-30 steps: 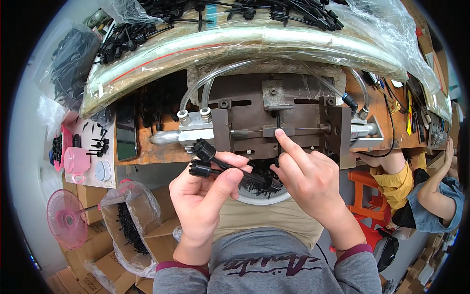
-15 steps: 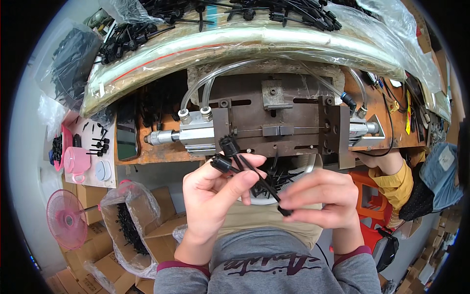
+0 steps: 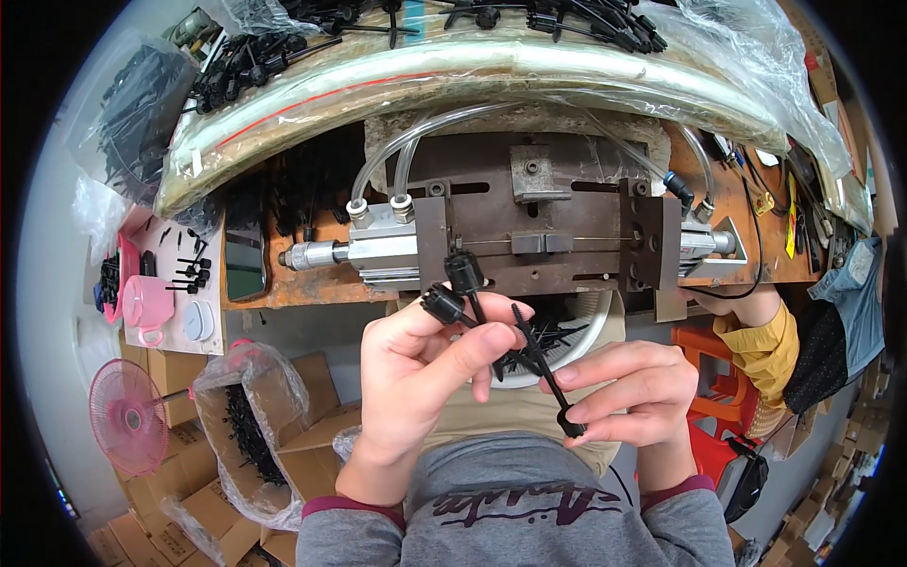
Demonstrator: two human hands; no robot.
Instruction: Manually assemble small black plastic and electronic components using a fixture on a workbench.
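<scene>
Between the thumb and fingers of my left hand (image 3: 406, 383) are two black plastic stemmed parts. One ridged head (image 3: 464, 272) points up; the other ridged head (image 3: 441, 303) tilts left just below it. My right hand (image 3: 638, 389) pinches a slim black rod (image 3: 537, 353) near its round knobbed end, its thin tip slanting up toward my left fingers. Beyond both hands stands a brown metal fixture (image 3: 482, 213) with a small grey block (image 3: 541, 244) at its middle. Below it, partly hidden by my hands, a white bowl (image 3: 597, 331) holds many black parts.
Silver pneumatic cylinders (image 3: 387, 250) with clear hoses flank the fixture. Black parts (image 3: 595, 24) lie on a plastic-covered ledge at the back. A phone (image 3: 247, 260), a pink fan (image 3: 128, 416) and a lined carton (image 3: 250, 435) are left. Another person's yellow sleeve (image 3: 756, 331) is right.
My right hand has shifted slightly right and down. Its rod, which crossed close to the left hand's parts, now shows its free tip apart from them. My left hand still holds its two parts.
</scene>
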